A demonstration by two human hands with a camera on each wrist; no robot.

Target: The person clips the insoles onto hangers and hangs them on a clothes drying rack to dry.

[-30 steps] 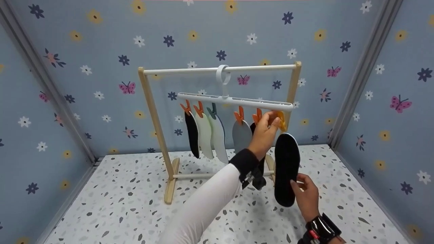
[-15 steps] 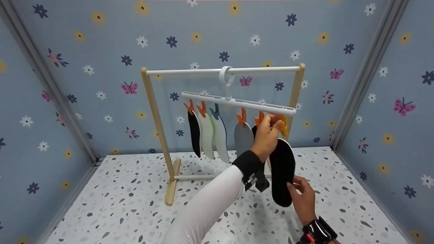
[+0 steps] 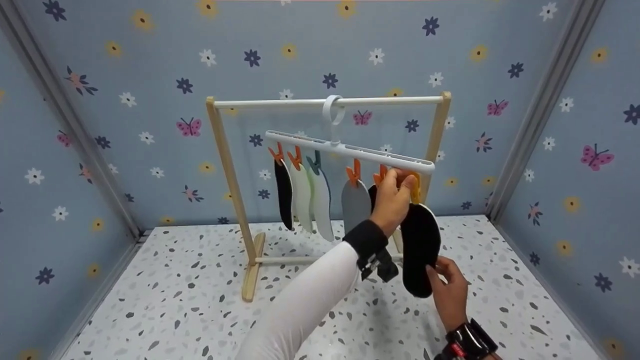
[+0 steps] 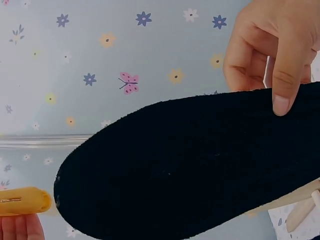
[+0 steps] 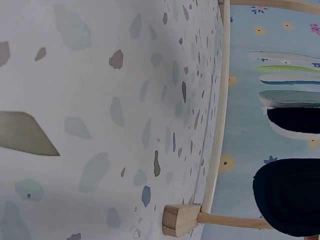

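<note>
In the head view, my left hand (image 3: 392,200) pinches a yellow clothespin (image 3: 416,188) at the right end of a white hanger (image 3: 372,153). Just under that clothespin is the top of a black insole with a pale edge (image 3: 421,245). My right hand (image 3: 451,290) pinches this insole by its lower right edge, thumb on the black face. The left wrist view has the clothespin's tip (image 4: 42,201) right at the insole's rounded end (image 4: 165,170). Little of the right hand shows in the right wrist view.
Orange and green clothespins hold several other insoles, including a grey one (image 3: 356,205) and a white one (image 3: 322,205). The hanger hooks over the white bar (image 3: 275,104) of a wooden stand (image 3: 227,180) on a speckled surface (image 3: 175,290). Flower-patterned walls surround it.
The black insole's top has come in from the right to the yellow clothespin's tip. The hanger's right end has dipped slightly. Both hands keep their holds.
</note>
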